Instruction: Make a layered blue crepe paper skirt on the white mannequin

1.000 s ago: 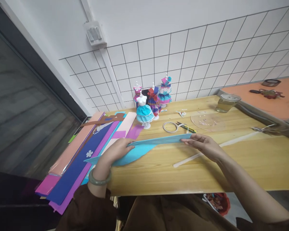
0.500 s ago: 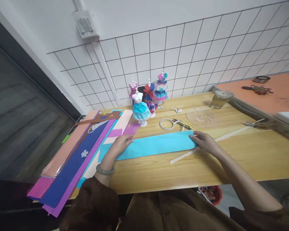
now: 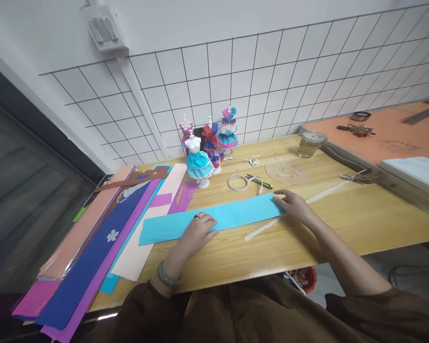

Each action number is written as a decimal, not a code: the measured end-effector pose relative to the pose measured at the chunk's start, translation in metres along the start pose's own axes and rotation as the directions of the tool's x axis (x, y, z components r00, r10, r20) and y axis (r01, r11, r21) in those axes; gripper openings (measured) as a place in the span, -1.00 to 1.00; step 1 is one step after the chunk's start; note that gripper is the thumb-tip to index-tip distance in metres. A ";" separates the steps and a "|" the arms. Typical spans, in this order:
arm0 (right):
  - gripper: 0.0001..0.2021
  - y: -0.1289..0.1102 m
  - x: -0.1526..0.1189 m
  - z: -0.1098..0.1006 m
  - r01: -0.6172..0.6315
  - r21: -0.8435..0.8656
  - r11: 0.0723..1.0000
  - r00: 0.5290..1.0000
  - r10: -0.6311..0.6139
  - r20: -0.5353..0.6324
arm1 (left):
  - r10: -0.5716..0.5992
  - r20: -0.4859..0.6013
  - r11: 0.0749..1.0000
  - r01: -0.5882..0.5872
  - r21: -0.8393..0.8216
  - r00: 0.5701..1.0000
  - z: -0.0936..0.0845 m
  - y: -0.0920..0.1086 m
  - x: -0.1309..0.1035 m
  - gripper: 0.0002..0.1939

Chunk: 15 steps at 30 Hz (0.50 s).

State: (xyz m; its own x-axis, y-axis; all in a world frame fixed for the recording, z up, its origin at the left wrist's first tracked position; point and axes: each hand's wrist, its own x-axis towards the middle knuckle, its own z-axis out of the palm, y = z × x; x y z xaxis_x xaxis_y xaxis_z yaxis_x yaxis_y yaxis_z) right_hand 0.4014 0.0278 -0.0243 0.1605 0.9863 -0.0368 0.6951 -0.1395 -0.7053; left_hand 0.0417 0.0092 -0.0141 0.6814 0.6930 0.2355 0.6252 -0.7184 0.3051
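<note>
A folded strip of turquoise crepe paper (image 3: 241, 212) lies across the wooden table in front of me. My left hand (image 3: 198, 232) rests on its lower middle, fingers stretched over the paper, a ring and a green bangle on that arm. At the strip's right end, my right hand (image 3: 293, 206) has its thumb and fingers closed on the edge. The strip's left end overlaps pale pink paper (image 3: 137, 252). A narrow cream strip (image 3: 260, 228) runs beneath the right hand. Just beyond lie a roll of white tape (image 3: 238, 182) and yellow-black scissors or cutter (image 3: 262, 182).
Small mannequins in paper dresses (image 3: 199, 162) stand at the back. Stacked coloured paper (image 3: 89, 247) covers the table's left side. To the right are a clear dish of beads (image 3: 286, 171), a lidded cup (image 3: 311, 144) and an orange surface (image 3: 379, 128). A red bin (image 3: 307, 278) sits below.
My left hand has slid right along the turquoise strip, from near its left end to its middle, and its fingers now lie flatter. My right hand stays at the right end. The view has shifted right.
</note>
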 end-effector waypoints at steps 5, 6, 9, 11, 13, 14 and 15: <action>-0.38 -0.001 -0.012 -0.009 0.045 0.040 0.998 0.994 -0.049 0.101 | -0.031 0.018 1.000 0.031 -0.002 0.999 0.005 -0.003 0.002 -0.80; -0.37 -0.003 -0.016 -0.011 0.067 0.066 0.996 0.987 -0.076 0.138 | -0.037 0.008 0.999 0.037 -0.021 0.999 0.005 -0.004 0.002 -0.80; -0.38 -0.008 -0.027 -0.014 0.101 0.115 0.988 0.966 -0.125 0.226 | -0.061 -0.012 0.994 0.060 -0.090 0.998 0.002 -0.005 0.004 -0.79; -0.44 -0.010 -0.031 -0.015 0.101 0.097 0.990 0.959 -0.122 0.254 | -0.081 -0.005 0.989 0.080 -0.121 0.997 0.000 -0.003 0.005 -0.78; -0.52 -0.011 -0.033 -0.015 0.097 0.053 0.994 0.961 -0.108 0.254 | -0.090 0.000 0.988 0.090 -0.129 0.996 -0.002 -0.001 0.005 -0.77; -0.55 -0.011 -0.033 -0.015 0.096 0.032 0.995 0.964 -0.101 0.247 | -0.092 -0.002 0.988 0.091 -0.126 0.996 -0.002 0.000 0.005 -0.79; -0.57 -0.011 -0.033 -0.015 0.097 0.017 0.995 0.966 -0.098 0.240 | -0.092 -0.006 0.989 0.090 -0.120 0.996 -0.002 0.000 0.004 -0.81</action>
State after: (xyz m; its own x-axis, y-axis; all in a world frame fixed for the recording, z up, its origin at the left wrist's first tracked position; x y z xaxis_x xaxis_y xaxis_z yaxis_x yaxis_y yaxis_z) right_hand 0.3994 -0.0044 -0.0051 -0.0810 0.9874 -0.1360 0.6953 -0.0418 -0.7175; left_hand 0.0438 0.0119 -0.0107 0.6191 0.7562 0.2117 0.6339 -0.6404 0.4337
